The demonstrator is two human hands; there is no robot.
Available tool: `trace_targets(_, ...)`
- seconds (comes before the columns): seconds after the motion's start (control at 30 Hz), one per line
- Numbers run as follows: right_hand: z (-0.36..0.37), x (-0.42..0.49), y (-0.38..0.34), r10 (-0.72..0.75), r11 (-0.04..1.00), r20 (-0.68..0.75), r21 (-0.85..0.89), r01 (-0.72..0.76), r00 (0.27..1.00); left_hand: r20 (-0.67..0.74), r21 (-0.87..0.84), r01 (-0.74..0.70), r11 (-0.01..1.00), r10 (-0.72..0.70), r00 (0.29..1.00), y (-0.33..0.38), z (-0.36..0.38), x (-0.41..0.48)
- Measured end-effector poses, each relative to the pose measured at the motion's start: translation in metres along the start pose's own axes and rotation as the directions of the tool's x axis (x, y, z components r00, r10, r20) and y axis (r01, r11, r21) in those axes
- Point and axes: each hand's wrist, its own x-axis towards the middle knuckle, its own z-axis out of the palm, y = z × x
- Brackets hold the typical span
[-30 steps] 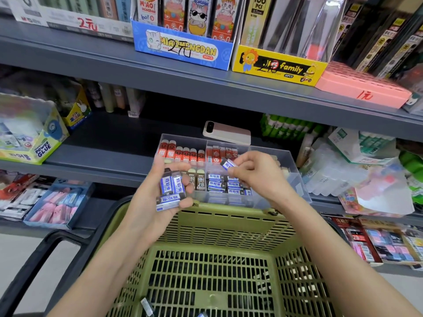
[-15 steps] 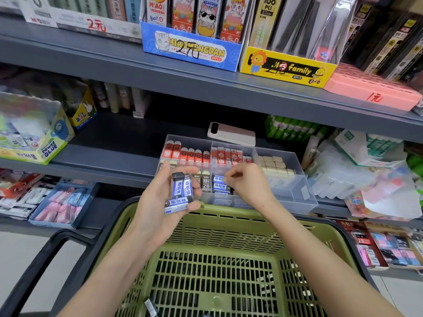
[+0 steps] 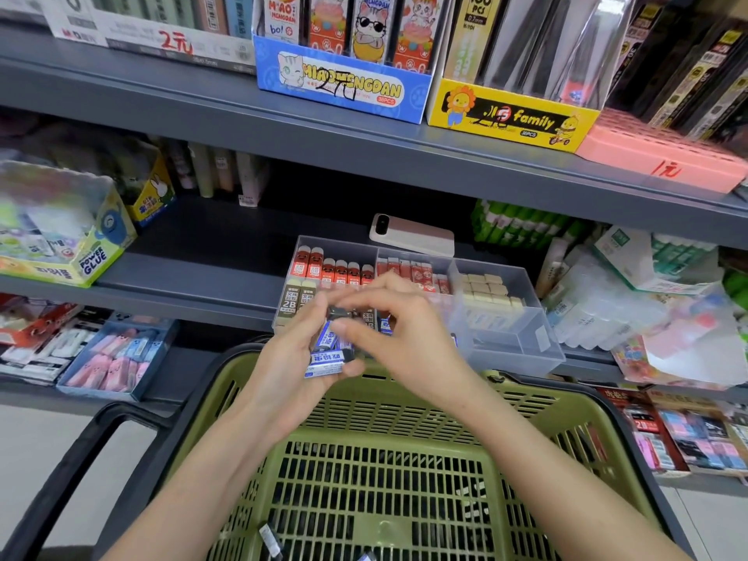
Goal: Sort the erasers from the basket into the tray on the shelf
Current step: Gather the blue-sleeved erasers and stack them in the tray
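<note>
A: Which step now?
B: My left hand (image 3: 291, 358) grips the blue erasers (image 3: 328, 355); the fingers of my right hand (image 3: 404, 342) pinch the top one. Next, I think: carry it to the tray (image 3: 506, 342) at twelve o'clock.

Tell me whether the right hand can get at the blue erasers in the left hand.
Probably yes: the right hand is at the blue erasers the left hand holds, seemingly pinching one, nothing between.
</note>
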Motion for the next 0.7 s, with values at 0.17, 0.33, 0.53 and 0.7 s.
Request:
trace_targets(0.17,-0.016,-0.001,0.006,0.213,0.706,-0.035,0.696,-0.129,0.976,-0.043,0.005,0.012,1.000,-0.011,0.999,0.003,-0.003,0.002)
trace_targets(0.33,-0.048,0.006,0.039,0.456,0.705,-0.052,0.630,-0.325,0.889,-0.079,-0.007,-0.013,1.000,0.013,0.997,0.004,-0.006,0.001)
trace_targets(0.53,-0.037,0.018,0.063,0.461,0.885,-0.199,0.035,-0.464,0.865,-0.116,0.029,-0.076,0.997,0.079,0.990,0.004,-0.006,0.002)
trace_targets(0.7,-0.025,0.025,0.064,0.321,0.904,-0.280,-0.194,-0.380,0.905,-0.128,0.048,-0.080,0.996,0.086,0.988,0.004,-0.007,0.003)
